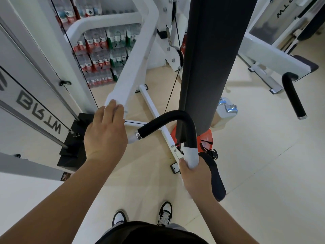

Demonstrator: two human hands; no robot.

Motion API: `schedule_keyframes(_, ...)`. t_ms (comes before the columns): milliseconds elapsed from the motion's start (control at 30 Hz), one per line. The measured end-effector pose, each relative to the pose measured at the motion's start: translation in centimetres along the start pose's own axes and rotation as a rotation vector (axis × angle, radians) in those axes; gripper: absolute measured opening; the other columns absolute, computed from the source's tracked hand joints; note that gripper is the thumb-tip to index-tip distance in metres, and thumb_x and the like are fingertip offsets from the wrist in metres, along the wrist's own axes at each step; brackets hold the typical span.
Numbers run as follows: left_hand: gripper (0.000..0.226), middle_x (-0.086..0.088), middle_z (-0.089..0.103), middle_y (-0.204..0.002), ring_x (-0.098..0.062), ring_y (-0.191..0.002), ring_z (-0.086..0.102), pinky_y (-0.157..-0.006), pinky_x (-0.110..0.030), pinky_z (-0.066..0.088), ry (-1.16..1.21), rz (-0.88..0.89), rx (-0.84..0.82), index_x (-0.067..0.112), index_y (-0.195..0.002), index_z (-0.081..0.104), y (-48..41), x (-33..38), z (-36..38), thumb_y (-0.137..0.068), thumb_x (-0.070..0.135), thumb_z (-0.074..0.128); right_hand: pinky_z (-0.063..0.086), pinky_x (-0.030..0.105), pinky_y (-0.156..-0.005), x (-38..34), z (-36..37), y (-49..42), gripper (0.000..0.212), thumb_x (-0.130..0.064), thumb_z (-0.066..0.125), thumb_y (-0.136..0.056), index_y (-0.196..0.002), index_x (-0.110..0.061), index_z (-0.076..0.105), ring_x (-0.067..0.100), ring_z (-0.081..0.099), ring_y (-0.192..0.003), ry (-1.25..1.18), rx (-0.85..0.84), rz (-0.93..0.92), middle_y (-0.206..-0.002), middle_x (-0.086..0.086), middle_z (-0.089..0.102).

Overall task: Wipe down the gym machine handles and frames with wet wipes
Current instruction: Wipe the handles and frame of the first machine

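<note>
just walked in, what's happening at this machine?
A person is cleaning a white gym machine. The right hand grips a white wet wipe wrapped around the lower end of the curved black handle. The left hand rests over the end of the white frame arm, with a bit of white under the fingertips, possibly another wipe.

Curved handle (168, 118) black foam w/ chrome collar; wet wipe (190, 156) wrapped on it white; frame arm (133, 67) left of handle white, gloss; tall pad (211, 59) behind handle dark grey/black; weight stack (73, 138) far left of handle black; side panel (26, 103) pale grey w/ dark grey lettering; bottle packs (102, 55) beyond handle clear w/ red, green, blue labels; bag (205, 140) below handle orange w/ black straps; floor (263, 164) cream; shoes (164, 213) black & white.
</note>
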State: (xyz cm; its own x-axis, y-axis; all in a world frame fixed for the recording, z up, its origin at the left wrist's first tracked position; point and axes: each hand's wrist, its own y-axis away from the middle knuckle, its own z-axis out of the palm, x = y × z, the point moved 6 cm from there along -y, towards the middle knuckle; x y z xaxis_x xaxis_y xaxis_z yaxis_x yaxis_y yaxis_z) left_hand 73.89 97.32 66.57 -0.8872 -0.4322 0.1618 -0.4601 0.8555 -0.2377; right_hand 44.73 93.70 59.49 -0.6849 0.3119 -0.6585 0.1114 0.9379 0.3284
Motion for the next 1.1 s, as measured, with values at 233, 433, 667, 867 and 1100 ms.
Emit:
schedule_keyframes(233,0.052,-0.011,0.046,-0.153,-0.037,-0.136,0.046,-0.092,-0.053,0.055,-0.003,0.003,0.027,0.007,-0.144,0.049,0.0,0.0,0.3,-0.095,0.008,0.066,0.041,0.023,-0.053,-5.5,-0.2,-4.6,0.024,-0.020,0.073,-0.090,-0.075,-0.017,0.054,0.016,0.052,-0.057,-0.106,-0.086,0.066,-0.068,0.004,0.056)
schedule_keyframes(433,0.051,-0.010,0.044,-0.156,-0.037,-0.138,0.045,-0.099,-0.051,0.054,-0.027,0.005,0.009,0.008,-0.146,0.047,0.0,0.0,0.5,-0.098,0.011,0.063,0.051,0.031,-0.068,-12.9,0.2,-9.0,0.002,-0.012,0.068,-0.091,-0.093,-0.013,0.068,0.017,0.060,-0.076,0.066,-0.206,-0.211,-0.083,0.003,0.064)
schedule_keyframes(667,0.055,-0.008,0.042,-0.156,-0.035,-0.137,0.046,-0.091,-0.051,0.057,-0.045,-0.024,-0.024,0.011,-0.146,0.046,-0.1,0.0,0.5,-0.095,0.013,0.066,0.055,0.035,-0.069,-18.1,2.4,-8.1,0.017,-0.018,0.065,-0.086,-0.102,-0.023,0.061,0.020,0.061,-0.074,0.856,-0.244,-0.908,-0.076,-0.005,0.056)
schedule_keyframes(867,0.054,-0.006,0.040,-0.156,-0.034,-0.137,0.045,-0.087,-0.048,0.058,-0.061,-0.025,-0.047,0.012,-0.146,0.044,-0.2,0.0,0.6,-0.096,0.015,0.063,0.043,0.034,-0.064,-20.2,6.8,-3.1,0.015,-0.019,0.058,-0.093,-0.103,-0.026,0.051,0.022,0.054,-0.069,1.245,-0.325,-1.270,-0.074,-0.006,0.045)
schedule_keyframes(1100,0.056,-0.005,0.038,-0.158,-0.032,-0.137,0.043,-0.083,-0.045,0.058,-0.052,-0.023,-0.075,0.014,-0.145,0.044,-0.3,0.0,0.3,-0.090,0.016,0.055,0.023,0.027,-0.045,-19.7,11.6,1.6,0.014,-0.011,0.052,-0.094,-0.090,-0.023,0.057,0.021,0.061,-0.061,1.335,-0.258,-1.407,-0.069,-0.008,0.056)
